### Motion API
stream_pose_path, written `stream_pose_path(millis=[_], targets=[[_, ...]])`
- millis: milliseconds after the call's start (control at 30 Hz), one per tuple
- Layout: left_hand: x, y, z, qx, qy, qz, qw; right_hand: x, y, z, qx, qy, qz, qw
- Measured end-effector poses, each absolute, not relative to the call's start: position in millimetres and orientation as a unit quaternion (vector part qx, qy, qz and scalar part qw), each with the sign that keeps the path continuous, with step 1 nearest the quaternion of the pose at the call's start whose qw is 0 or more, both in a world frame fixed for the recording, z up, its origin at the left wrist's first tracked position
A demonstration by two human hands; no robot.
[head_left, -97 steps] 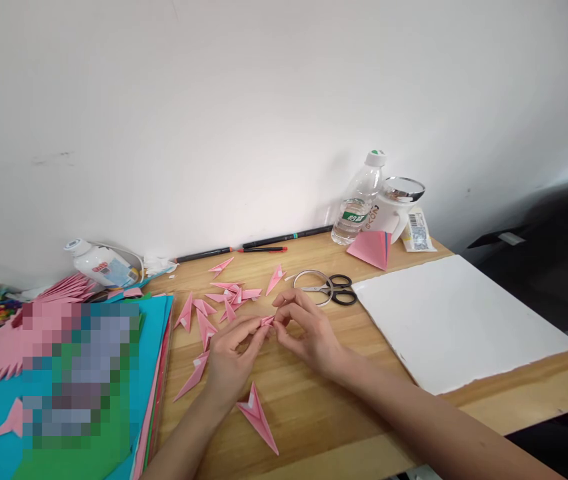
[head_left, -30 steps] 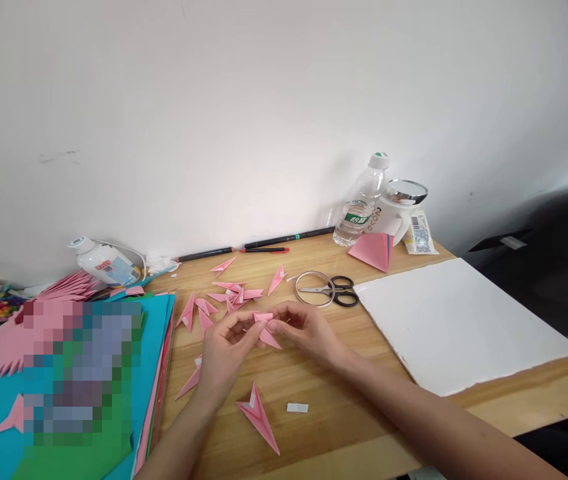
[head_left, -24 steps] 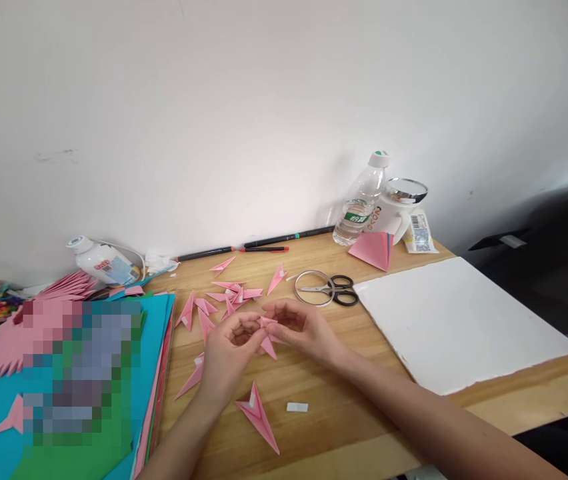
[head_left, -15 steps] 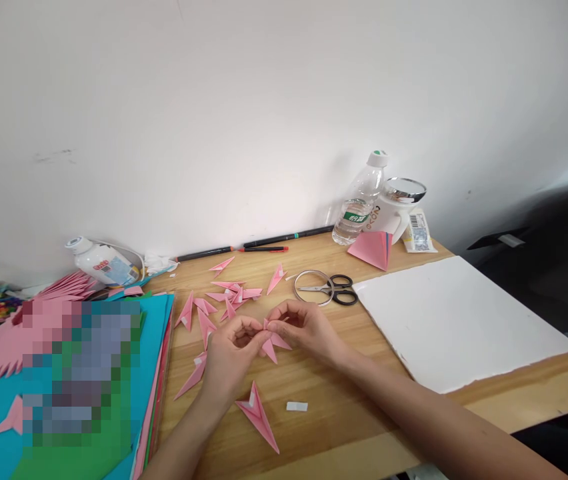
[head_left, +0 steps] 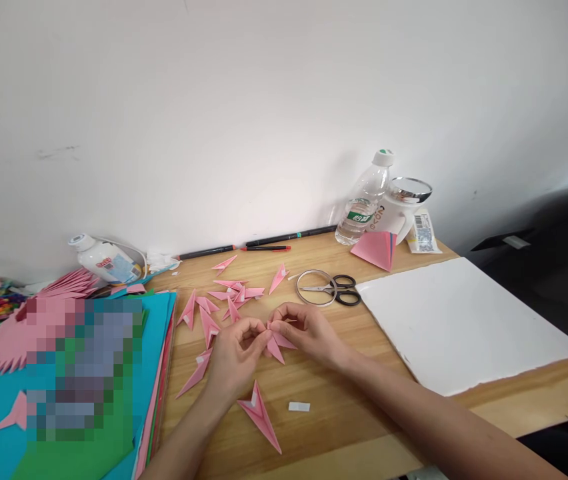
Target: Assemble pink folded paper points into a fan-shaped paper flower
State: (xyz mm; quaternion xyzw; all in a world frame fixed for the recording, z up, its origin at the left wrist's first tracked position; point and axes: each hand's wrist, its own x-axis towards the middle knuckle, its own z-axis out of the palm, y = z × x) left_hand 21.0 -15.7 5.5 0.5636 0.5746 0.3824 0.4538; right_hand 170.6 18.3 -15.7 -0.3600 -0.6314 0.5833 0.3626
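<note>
Between the fingertips of my left hand [head_left: 241, 353] and my right hand [head_left: 309, 333] is a small folded pink paper piece [head_left: 278, 348], its points hanging down. Both hands pinch it near its top, which the fingers partly cover. Just in front of the hands lies another folded paper piece [head_left: 261, 417] with a white patch on it. A small white strip [head_left: 299, 407] rests to its right. Several similar pink pieces [head_left: 237, 292] are scattered behind and left of my left hand.
Scissors [head_left: 347, 291] lie partly under a metal ring [head_left: 317, 288]. At the right is a white board [head_left: 464, 327]. A water bottle [head_left: 364, 200] and a mug [head_left: 399, 210] stand by the wall. Coloured sheets [head_left: 157, 347] and a white bottle [head_left: 107, 259] are at the left.
The view has shifted slightly, so everything sits a little farther right. Both hands keep their pinch on the pink paper piece; little else differs.
</note>
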Motion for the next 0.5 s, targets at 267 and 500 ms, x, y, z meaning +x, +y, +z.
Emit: stream_pose_path(millis=[267, 500], targets=[[23.4, -19.7, 3.2, 0.577, 0.577, 0.380, 0.435, 169.9, 17.4, -17.1, -0.374, -0.645, 0.562, 0.358], [25.0, -20.8, -2.7, 0.592, 0.585, 0.385, 0.399, 167.9, 16.4, -19.4, -0.377, -0.632, 0.564, 0.375]])
